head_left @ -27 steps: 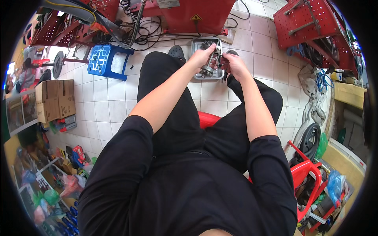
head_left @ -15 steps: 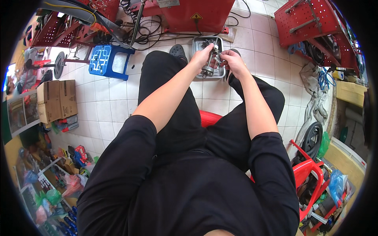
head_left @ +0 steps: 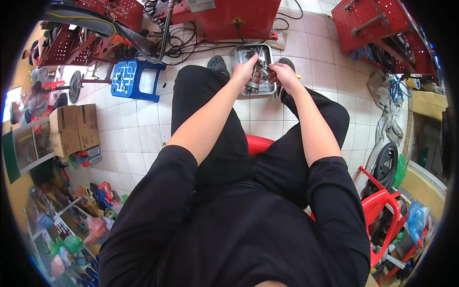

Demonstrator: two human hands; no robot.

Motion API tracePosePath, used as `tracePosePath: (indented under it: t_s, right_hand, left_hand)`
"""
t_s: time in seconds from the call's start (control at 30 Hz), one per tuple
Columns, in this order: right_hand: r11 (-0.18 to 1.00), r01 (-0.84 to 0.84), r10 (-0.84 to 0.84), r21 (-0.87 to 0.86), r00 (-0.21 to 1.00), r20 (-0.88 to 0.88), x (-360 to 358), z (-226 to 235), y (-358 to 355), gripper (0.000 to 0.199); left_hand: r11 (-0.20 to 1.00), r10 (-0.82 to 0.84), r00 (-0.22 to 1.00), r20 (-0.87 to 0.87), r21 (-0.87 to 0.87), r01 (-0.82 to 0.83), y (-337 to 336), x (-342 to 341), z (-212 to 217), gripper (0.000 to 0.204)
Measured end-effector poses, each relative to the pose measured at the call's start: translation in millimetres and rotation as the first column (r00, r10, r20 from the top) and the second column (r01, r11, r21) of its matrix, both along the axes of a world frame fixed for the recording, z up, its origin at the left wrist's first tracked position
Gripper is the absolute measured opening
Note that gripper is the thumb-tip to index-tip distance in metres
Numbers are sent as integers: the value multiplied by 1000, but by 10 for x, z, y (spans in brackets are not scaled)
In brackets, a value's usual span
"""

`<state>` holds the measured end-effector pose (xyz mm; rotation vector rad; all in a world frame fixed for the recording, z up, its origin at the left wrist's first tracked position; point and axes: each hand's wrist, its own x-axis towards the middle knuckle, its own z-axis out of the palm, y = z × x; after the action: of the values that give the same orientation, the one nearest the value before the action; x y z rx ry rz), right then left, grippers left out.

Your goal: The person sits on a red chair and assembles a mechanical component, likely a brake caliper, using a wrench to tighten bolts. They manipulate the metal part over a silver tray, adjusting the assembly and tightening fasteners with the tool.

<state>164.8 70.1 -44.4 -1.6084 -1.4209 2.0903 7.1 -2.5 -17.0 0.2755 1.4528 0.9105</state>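
Note:
Low between my feet is a silver metal tray (head_left: 262, 93) with small dark and metal parts in it. Over it, my left hand (head_left: 245, 71) is closed round a metal part with a round, cylindrical lower end (head_left: 252, 87); its exact kind is hard to make out. My right hand (head_left: 285, 76) is closed beside the part's right side, fingertips pinched together. Whatever those fingertips hold, if anything, is too small to tell. A small yellow thing (head_left: 298, 76) shows just right of that hand.
A blue plastic stool (head_left: 125, 79) stands at the far left, with cardboard boxes (head_left: 74, 129) nearer. Ahead is a red machine (head_left: 229, 21), black cables (head_left: 184, 45) lying by its base. A red perforated cabinet (head_left: 370, 28) stands far right, a red chair (head_left: 377, 205) near right.
The whole view has shifted slightly. My right fingers look more curled in beside the metal part. My left hand keeps its hold over the tray.

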Motion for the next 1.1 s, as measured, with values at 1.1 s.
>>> tracePosePath:
  t_s: [1.1]
  right_hand:
    - [963, 242, -265, -122, 936, -232, 0, -307, 96, 29]
  left_hand:
    - [997, -66, 997, 29, 29, 65, 218, 49, -248, 53]
